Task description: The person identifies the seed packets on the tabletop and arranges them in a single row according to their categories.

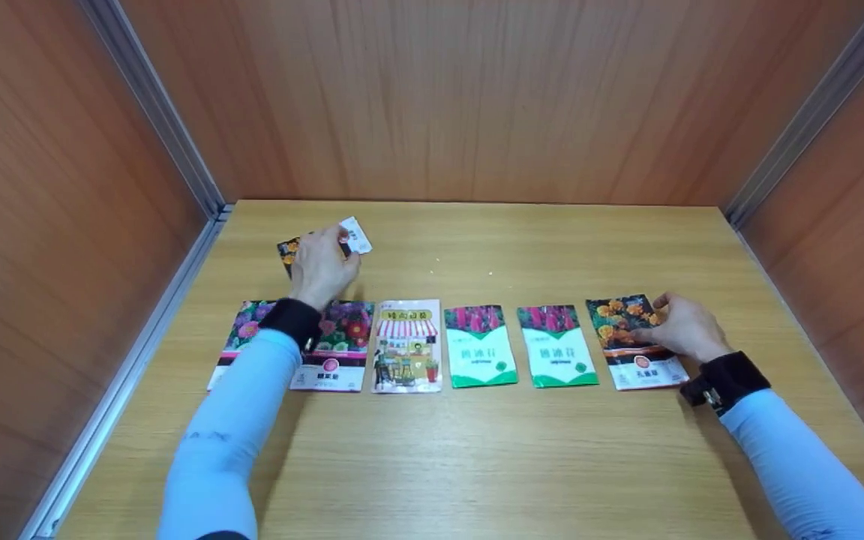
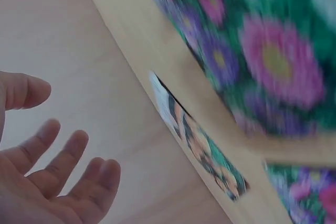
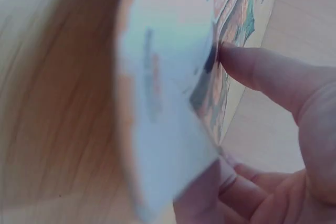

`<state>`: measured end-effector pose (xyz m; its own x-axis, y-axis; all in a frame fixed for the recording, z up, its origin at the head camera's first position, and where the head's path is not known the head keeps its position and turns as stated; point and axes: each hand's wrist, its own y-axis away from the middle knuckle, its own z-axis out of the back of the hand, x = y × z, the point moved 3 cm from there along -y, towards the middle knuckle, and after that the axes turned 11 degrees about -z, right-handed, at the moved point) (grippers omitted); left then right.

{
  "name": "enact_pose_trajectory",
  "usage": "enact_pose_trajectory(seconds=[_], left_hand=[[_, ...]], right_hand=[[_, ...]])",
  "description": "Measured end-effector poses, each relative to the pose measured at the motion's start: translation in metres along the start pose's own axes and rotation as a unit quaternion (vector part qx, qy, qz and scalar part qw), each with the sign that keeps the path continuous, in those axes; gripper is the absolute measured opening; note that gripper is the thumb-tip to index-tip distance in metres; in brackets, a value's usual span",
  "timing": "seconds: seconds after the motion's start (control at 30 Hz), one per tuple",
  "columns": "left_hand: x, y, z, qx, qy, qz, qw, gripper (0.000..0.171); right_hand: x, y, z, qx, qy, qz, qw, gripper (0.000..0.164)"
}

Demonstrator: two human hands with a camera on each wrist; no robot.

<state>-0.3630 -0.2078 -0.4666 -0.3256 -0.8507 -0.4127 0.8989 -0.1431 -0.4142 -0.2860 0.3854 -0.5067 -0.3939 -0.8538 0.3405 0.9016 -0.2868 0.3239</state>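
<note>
At the right end of a row, my right hand (image 1: 687,328) pinches a seed packet with orange flowers (image 1: 625,319). Its thumb (image 3: 257,69) presses on the printed front, while the other fingers are at the packet's edge and partly hidden. My left hand (image 1: 321,262) hovers over another orange-flower seed packet (image 1: 358,236) lying tilted at the back left. In the left wrist view, that packet (image 2: 197,145) lies flat, apart from the spread, loosely bent fingers (image 2: 63,163). From the head, the left hand covers the packet's middle.
The row also holds two seed packets with pink and purple flowers (image 1: 327,381), a packet with a striped awning picture (image 1: 406,349), and two green-white packets (image 1: 481,349). Small pale specks lie behind the row. Wooden panels (image 1: 477,105) enclose the table's back and sides.
</note>
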Motion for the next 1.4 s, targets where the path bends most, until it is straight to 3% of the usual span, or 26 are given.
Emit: enact_pose_trajectory(seconds=[0.17, 0.4, 0.6, 0.8, 1.03, 1.17, 1.27, 1.4], left_hand=[[0.031, -0.019, -0.003, 0.053, -0.037, 0.071, 0.9954, 0.061], [0.075, -0.034, 0.008, 0.102, -0.092, 0.154, 0.9784, 0.071], [0.096, -0.036, 0.017, 0.123, -0.067, 0.234, 0.9620, 0.078], [0.098, -0.036, 0.010, 0.159, -0.057, 0.223, 0.9601, 0.084], [0.104, -0.034, -0.008, 0.225, -0.074, 0.189, 0.9530, 0.097], [0.111, -0.028, -0.020, 0.257, -0.063, 0.186, 0.9462, 0.104], [0.116, -0.025, -0.026, 0.266, -0.054, 0.194, 0.9428, 0.105], [0.114, -0.022, -0.026, 0.264, -0.051, 0.190, 0.9443, 0.107]], right_hand=[[0.000, 0.004, -0.002, -0.021, 0.026, -0.003, 0.999, 0.088], [0.006, 0.007, -0.002, -0.028, 0.042, 0.015, 0.999, 0.087], [0.008, 0.008, -0.004, -0.014, 0.039, 0.011, 0.999, 0.086], [0.009, 0.008, -0.003, -0.008, 0.034, 0.008, 0.999, 0.084], [0.004, 0.009, -0.007, -0.006, 0.034, 0.008, 0.999, 0.084], [0.004, 0.010, -0.010, 0.001, 0.030, 0.003, 1.000, 0.085], [0.006, 0.010, -0.011, 0.006, 0.026, 0.005, 1.000, 0.086], [0.008, 0.009, -0.009, 0.005, 0.031, 0.014, 0.999, 0.088]])
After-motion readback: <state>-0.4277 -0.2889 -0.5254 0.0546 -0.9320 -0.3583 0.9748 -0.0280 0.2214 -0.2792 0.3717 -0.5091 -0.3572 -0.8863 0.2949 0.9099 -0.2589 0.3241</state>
